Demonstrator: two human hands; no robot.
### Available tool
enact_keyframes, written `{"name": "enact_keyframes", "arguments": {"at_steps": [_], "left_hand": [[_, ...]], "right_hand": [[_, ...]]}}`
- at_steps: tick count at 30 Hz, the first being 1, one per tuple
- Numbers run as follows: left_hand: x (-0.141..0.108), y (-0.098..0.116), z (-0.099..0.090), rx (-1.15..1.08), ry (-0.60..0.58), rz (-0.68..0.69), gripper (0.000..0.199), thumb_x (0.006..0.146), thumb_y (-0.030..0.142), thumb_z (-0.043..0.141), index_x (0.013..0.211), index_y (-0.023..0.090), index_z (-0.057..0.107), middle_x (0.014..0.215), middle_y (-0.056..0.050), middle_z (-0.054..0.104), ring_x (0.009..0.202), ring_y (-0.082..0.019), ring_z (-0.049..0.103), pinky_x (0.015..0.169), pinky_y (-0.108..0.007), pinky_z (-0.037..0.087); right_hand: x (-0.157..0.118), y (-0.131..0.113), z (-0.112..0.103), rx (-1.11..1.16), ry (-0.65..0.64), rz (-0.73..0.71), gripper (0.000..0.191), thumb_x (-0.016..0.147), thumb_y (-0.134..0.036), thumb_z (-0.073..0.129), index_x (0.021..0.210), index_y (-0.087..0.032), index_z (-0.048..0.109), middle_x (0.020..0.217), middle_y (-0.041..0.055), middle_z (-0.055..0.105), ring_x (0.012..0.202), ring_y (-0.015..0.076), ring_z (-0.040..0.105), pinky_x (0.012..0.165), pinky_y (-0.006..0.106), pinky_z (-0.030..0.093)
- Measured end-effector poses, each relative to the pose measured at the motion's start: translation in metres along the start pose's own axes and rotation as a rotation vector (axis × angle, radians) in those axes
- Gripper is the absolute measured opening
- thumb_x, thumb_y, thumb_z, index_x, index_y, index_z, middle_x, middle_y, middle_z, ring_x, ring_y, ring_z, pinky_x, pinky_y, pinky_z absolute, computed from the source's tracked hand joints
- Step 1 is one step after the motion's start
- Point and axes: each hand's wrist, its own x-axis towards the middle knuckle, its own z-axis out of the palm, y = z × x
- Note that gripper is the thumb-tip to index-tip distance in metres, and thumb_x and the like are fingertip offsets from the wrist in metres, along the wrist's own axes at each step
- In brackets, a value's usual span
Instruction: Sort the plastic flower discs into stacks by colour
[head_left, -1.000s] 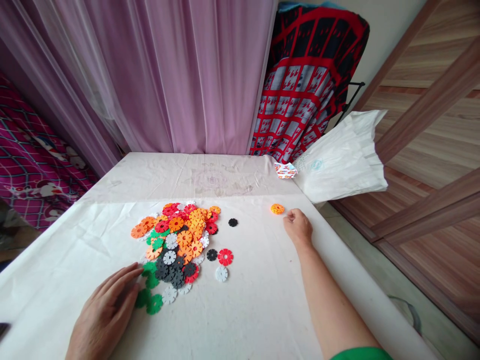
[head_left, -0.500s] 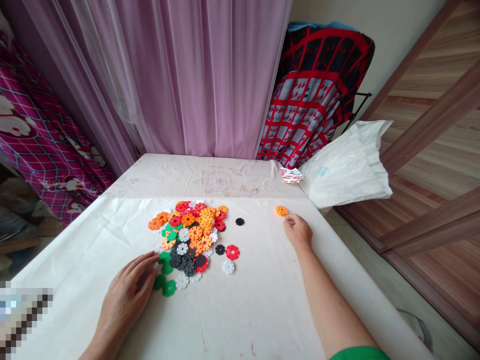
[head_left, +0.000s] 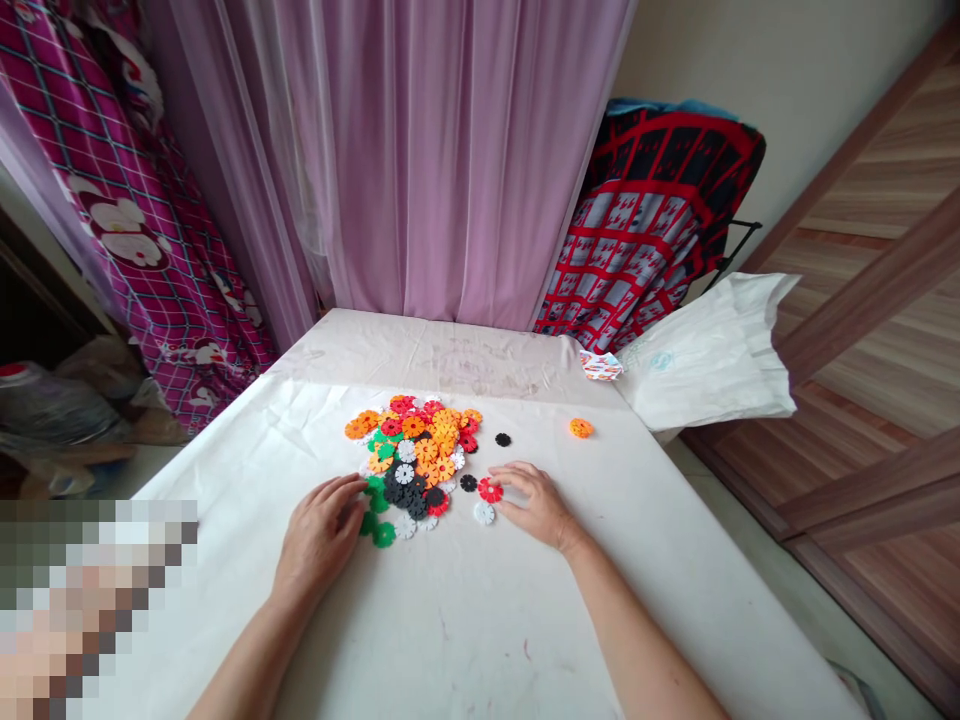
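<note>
A pile of notched plastic discs [head_left: 426, 450] in orange, red, black, white and green lies on the table. My left hand [head_left: 322, 525] rests at the pile's left side, fingers extended, beside the green discs [head_left: 383, 534]. Over on the right of the pile, my right hand [head_left: 536, 505] has its fingers apart, the tips at the edge of a loose red disc [head_left: 489, 490]. Close to it lie a white disc [head_left: 484, 513] and a small black disc [head_left: 469, 483]. Farther right sits an orange disc [head_left: 581, 428], away from both hands.
A white cloth [head_left: 420, 640] covers the table. One more black disc [head_left: 502, 439] lies right of the pile. At the far right corner are a small patterned paper box [head_left: 601, 365] and a white bag [head_left: 712, 355]. A purple curtain [head_left: 450, 170] hangs behind the table.
My right hand has left the orange disc, which stays on the table, and moved left to the red disc. My left hand stays by the green discs. The view has shifted.
</note>
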Motion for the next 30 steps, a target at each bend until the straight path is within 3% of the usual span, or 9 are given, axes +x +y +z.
{"name": "enact_keyframes", "arguments": {"at_steps": [5,11,15,24,30], "left_hand": [[-0.001,0.003,0.001,-0.007,0.008,-0.001,0.033,0.09,0.041,0.045,0.105,0.027,0.071,0.117,-0.003,0.073,0.109,-0.023,0.066,0.099,-0.04,0.05],[-0.001,0.003,0.002,-0.007,0.007,-0.014,0.033,0.09,0.038,0.044,0.105,0.027,0.071,0.119,-0.003,0.072,0.111,-0.024,0.064,0.099,-0.043,0.049],[-0.001,0.002,0.003,-0.002,0.002,-0.011,0.034,0.09,0.039,0.044,0.106,0.026,0.071,0.119,-0.003,0.072,0.112,-0.025,0.064,0.099,-0.045,0.049],[-0.003,0.0,0.002,0.001,-0.012,-0.027,0.032,0.09,0.038,0.046,0.107,0.027,0.071,0.12,-0.003,0.072,0.115,-0.025,0.063,0.101,-0.044,0.049],[-0.002,0.002,0.002,-0.011,-0.009,-0.025,0.033,0.09,0.037,0.045,0.107,0.026,0.071,0.121,-0.004,0.071,0.114,-0.025,0.063,0.101,-0.045,0.048]], "right_hand": [[0.003,-0.008,0.004,-0.033,0.011,0.013,0.018,0.079,-0.02,0.066,0.092,-0.03,0.073,0.105,0.0008,0.075,0.103,0.0208,0.064,0.093,0.039,0.049],[0.006,-0.002,0.009,-0.093,0.121,0.077,0.017,0.08,-0.019,0.06,0.09,-0.026,0.072,0.103,0.0041,0.074,0.1,0.0209,0.064,0.093,0.037,0.049],[0.024,0.002,0.014,-0.097,0.181,0.145,0.016,0.079,-0.021,0.06,0.09,-0.025,0.072,0.106,0.0053,0.073,0.104,0.0218,0.064,0.094,0.038,0.048],[0.087,-0.032,0.021,-0.272,-0.11,0.284,0.017,0.077,-0.025,0.068,0.093,-0.026,0.071,0.105,0.0028,0.073,0.107,0.0228,0.058,0.091,0.033,0.043],[0.095,-0.031,0.024,-0.262,-0.09,0.305,0.023,0.075,-0.025,0.068,0.097,-0.024,0.067,0.104,0.0036,0.072,0.1,0.0218,0.061,0.089,0.032,0.044]]}}
